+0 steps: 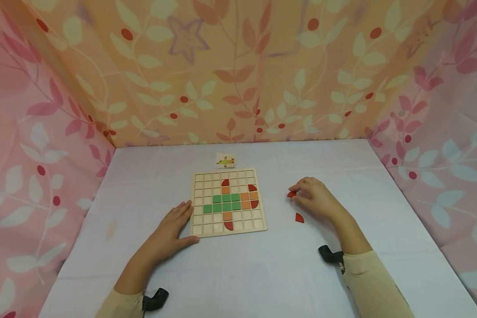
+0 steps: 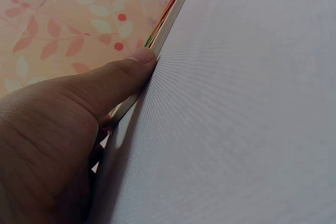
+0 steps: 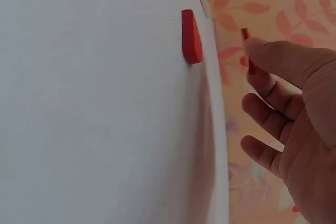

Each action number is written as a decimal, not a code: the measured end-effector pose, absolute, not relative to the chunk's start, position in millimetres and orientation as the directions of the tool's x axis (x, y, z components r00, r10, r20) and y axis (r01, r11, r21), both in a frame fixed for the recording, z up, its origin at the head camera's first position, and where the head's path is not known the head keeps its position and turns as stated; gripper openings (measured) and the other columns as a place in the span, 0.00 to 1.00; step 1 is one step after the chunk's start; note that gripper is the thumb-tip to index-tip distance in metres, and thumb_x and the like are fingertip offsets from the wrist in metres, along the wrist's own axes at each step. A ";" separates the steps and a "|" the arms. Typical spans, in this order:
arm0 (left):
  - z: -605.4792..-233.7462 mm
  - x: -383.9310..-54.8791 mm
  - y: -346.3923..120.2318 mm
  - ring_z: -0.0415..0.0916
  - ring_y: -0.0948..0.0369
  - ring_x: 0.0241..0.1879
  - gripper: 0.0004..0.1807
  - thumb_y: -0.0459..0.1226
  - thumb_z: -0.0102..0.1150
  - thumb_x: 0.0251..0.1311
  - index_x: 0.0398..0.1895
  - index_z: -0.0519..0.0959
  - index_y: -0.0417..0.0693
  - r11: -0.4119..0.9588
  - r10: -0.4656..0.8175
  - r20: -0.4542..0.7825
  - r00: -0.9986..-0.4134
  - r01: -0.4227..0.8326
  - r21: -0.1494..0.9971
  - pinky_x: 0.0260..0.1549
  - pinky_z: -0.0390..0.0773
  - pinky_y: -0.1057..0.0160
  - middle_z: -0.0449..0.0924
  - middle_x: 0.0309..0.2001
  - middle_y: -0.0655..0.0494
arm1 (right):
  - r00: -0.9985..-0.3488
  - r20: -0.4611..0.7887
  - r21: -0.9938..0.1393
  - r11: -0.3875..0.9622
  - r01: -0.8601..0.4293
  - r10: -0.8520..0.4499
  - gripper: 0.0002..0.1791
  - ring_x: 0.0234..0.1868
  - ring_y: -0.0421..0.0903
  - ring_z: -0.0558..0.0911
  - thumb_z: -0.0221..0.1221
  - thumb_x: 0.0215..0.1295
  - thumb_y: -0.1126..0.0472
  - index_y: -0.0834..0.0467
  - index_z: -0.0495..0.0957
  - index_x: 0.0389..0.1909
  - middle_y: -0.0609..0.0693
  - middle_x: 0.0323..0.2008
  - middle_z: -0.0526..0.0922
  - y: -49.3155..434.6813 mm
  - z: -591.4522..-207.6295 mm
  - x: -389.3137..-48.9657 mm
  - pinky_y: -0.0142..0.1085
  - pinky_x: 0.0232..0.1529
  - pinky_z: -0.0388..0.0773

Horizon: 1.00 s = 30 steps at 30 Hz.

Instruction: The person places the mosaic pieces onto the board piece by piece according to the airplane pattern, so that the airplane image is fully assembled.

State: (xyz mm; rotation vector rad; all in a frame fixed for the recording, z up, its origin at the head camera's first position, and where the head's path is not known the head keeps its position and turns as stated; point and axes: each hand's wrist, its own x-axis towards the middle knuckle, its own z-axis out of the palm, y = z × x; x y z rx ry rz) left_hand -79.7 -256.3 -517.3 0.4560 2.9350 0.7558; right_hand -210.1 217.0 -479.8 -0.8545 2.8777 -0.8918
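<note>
A square wooden grid board [image 1: 206, 225] lies on the white table, with green and orange squares and red quarter-round pieces set in its cells. Against the board's left edge and near corner rests my left hand [image 1: 168, 232], fingers straight; in the left wrist view the thumb [image 2: 123, 77] touches the board's side. To the right of the board my right hand [image 1: 316, 198] pinches a red quarter-round piece [image 3: 251, 64] between thumb and finger, raised off the table in the right wrist view. Another red quarter-round piece [image 1: 299, 218] lies on the table just below that hand.
A small pattern card [image 1: 225, 160] with a coloured grid picture lies behind the board. Floral cloth walls [image 1: 238, 79] stand along the back and both sides of the white table [image 1: 262, 274]. Each wrist wears a black strapped device [image 1: 156, 300].
</note>
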 end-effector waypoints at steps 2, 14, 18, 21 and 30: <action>-516.7 -79.3 -256.5 0.42 0.52 0.82 0.57 0.63 0.68 0.57 0.81 0.55 0.44 0.839 0.297 -0.003 -0.955 0.260 0.479 0.79 0.46 0.45 0.47 0.83 0.55 | -0.851 0.146 -0.542 0.678 -0.496 -0.505 0.14 0.53 0.47 0.77 0.68 0.65 0.64 0.52 0.87 0.51 0.43 0.45 0.83 212.3 -473.8 -210.1 0.48 0.56 0.76; -512.8 -76.2 -257.2 0.42 0.50 0.82 0.57 0.60 0.70 0.57 0.81 0.55 0.44 0.831 0.293 -0.006 -0.956 0.252 0.497 0.79 0.47 0.42 0.47 0.83 0.54 | -0.819 0.179 -0.565 0.625 -0.539 -0.545 0.15 0.55 0.46 0.76 0.69 0.66 0.59 0.53 0.87 0.53 0.42 0.46 0.82 156.1 -438.2 -217.2 0.47 0.58 0.76; -513.2 -76.6 -256.6 0.41 0.51 0.82 0.57 0.60 0.70 0.57 0.81 0.55 0.44 0.832 0.290 -0.013 -0.957 0.245 0.498 0.78 0.47 0.42 0.47 0.83 0.55 | -0.811 0.189 -0.569 0.611 -0.550 -0.553 0.16 0.55 0.46 0.76 0.69 0.67 0.57 0.52 0.86 0.54 0.42 0.46 0.81 131.5 -432.1 -218.3 0.47 0.59 0.75; -513.8 -77.6 -255.7 0.41 0.51 0.83 0.57 0.61 0.70 0.57 0.81 0.55 0.45 0.833 0.289 -0.012 -0.957 0.245 0.497 0.79 0.47 0.43 0.46 0.83 0.56 | -0.798 0.201 -0.577 0.589 -0.565 -0.568 0.16 0.55 0.46 0.75 0.69 0.67 0.56 0.52 0.86 0.54 0.42 0.46 0.81 113.4 -428.1 -217.3 0.48 0.61 0.73; -516.3 -79.5 -254.7 0.43 0.50 0.82 0.57 0.61 0.71 0.56 0.81 0.56 0.43 0.823 0.308 0.031 -0.951 0.283 0.493 0.78 0.47 0.43 0.49 0.83 0.53 | -0.763 0.218 -0.621 0.517 -0.589 -0.608 0.13 0.55 0.47 0.76 0.69 0.67 0.55 0.50 0.87 0.51 0.41 0.45 0.80 67.3 -427.6 -212.7 0.44 0.57 0.75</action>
